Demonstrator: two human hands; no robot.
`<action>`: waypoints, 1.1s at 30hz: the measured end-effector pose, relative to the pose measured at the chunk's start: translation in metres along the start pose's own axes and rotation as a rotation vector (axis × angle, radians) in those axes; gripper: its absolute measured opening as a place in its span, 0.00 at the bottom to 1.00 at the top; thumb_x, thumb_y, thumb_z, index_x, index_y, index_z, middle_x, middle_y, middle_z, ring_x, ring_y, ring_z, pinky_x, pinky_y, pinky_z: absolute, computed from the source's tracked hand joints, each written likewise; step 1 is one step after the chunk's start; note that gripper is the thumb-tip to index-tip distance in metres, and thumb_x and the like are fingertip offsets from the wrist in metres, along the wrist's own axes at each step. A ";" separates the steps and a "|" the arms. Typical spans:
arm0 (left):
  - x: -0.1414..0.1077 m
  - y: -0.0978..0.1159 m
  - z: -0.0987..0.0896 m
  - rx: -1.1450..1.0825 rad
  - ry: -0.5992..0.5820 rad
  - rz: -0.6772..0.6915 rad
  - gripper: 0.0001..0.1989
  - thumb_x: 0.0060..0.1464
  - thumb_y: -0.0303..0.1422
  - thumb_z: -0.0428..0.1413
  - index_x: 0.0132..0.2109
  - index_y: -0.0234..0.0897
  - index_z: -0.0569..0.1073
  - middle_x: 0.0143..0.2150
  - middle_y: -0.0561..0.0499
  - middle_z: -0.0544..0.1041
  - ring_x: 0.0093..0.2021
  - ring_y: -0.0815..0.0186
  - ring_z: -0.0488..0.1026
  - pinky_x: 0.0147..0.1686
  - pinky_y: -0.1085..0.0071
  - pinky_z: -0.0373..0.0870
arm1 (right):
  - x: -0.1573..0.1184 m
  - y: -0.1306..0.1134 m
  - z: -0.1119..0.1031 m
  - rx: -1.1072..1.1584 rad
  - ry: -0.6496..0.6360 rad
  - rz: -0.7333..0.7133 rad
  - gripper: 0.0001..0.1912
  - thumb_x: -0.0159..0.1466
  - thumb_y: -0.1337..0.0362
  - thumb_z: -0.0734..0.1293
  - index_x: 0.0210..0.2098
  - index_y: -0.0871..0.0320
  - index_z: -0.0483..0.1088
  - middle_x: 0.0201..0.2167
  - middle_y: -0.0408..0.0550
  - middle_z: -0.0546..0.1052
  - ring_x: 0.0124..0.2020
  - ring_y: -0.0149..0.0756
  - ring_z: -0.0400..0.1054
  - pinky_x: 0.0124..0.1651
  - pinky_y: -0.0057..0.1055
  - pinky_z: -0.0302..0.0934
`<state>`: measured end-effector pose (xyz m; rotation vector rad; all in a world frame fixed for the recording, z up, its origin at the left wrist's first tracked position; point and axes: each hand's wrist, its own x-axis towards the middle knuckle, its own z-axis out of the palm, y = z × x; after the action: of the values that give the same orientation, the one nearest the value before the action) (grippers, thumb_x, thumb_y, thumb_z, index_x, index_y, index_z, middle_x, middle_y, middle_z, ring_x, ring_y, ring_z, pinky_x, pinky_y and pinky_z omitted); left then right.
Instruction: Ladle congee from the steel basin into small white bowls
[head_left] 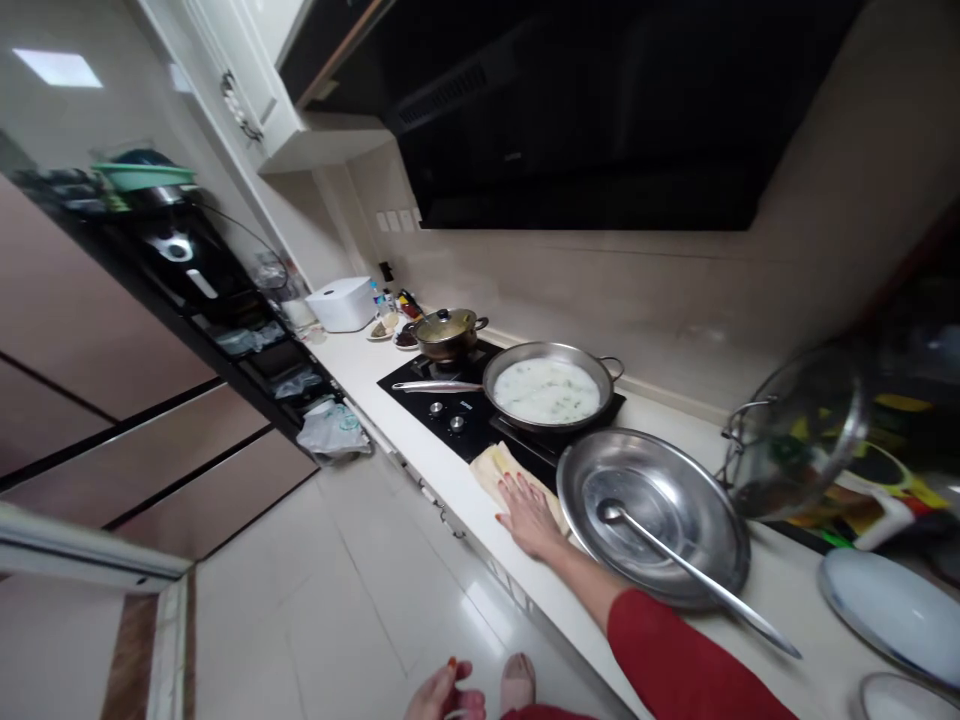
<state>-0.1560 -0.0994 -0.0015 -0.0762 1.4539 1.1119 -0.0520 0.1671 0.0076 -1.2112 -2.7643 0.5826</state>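
My right hand (531, 515) lies flat on a folded cream cloth (491, 467), fingers spread, at the counter's edge in front of the stove. My left hand (448, 692) hangs low at the bottom of the view, loosely curled with gaps between the fingers and nothing visible in it. Beside my right forearm rests a wide steel basin (652, 460) with a long-handled ladle (697, 575) lying in it. A wide pan (551, 385) of white liquid with green bits sits on the black stove (409, 400), its long handle pointing left.
A smaller lidded pot (446, 335) stands at the stove's far end, near small dishes, bottles and a white box (341, 305). A glass lid (802, 430) leans at right, by a pale plate (892, 605). The range hood (585, 120) overhangs the stove.
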 end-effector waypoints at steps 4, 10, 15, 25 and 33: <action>-0.006 0.028 0.052 0.358 -0.088 0.241 0.27 0.41 0.51 0.62 0.42 0.34 0.72 0.32 0.45 0.74 0.32 0.62 0.73 0.29 0.68 0.68 | -0.094 0.020 0.017 -0.024 0.062 0.005 0.33 0.66 0.52 0.56 0.67 0.59 0.50 0.69 0.53 0.47 0.69 0.46 0.34 0.65 0.45 0.34; -0.009 0.012 0.167 0.917 -0.587 0.789 0.27 0.51 0.42 0.57 0.57 0.38 0.68 0.63 0.38 0.62 0.64 0.52 0.56 0.64 0.57 0.48 | -0.231 0.047 0.024 0.021 0.097 0.116 0.33 0.65 0.57 0.58 0.67 0.55 0.48 0.68 0.49 0.51 0.68 0.44 0.41 0.65 0.44 0.42; -0.008 -0.058 0.235 1.366 -0.749 0.864 0.41 0.50 0.47 0.55 0.63 0.22 0.59 0.69 0.27 0.45 0.69 0.42 0.34 0.64 0.45 0.30 | -0.314 0.071 0.026 -0.007 0.133 0.411 0.32 0.63 0.66 0.56 0.66 0.56 0.52 0.68 0.50 0.52 0.67 0.44 0.45 0.64 0.44 0.44; 0.013 -0.082 0.328 2.109 -0.847 1.276 0.33 0.62 0.42 0.37 0.69 0.29 0.45 0.71 0.36 0.38 0.70 0.47 0.34 0.63 0.47 0.40 | -0.335 0.110 0.022 -0.117 0.362 0.715 0.28 0.64 0.66 0.56 0.63 0.68 0.58 0.66 0.58 0.55 0.66 0.47 0.48 0.63 0.42 0.48; -0.018 -0.132 0.289 2.153 -1.125 1.351 0.33 0.59 0.37 0.44 0.68 0.27 0.47 0.70 0.35 0.44 0.69 0.48 0.37 0.63 0.50 0.41 | -0.423 0.099 0.054 -0.182 0.599 0.454 0.18 0.65 0.69 0.57 0.51 0.58 0.70 0.53 0.55 0.73 0.54 0.44 0.65 0.52 0.41 0.61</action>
<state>0.1442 0.0072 -0.0021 2.7228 0.7267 -0.2536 0.2969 -0.0935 -0.0412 -1.7233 -2.0833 -0.0322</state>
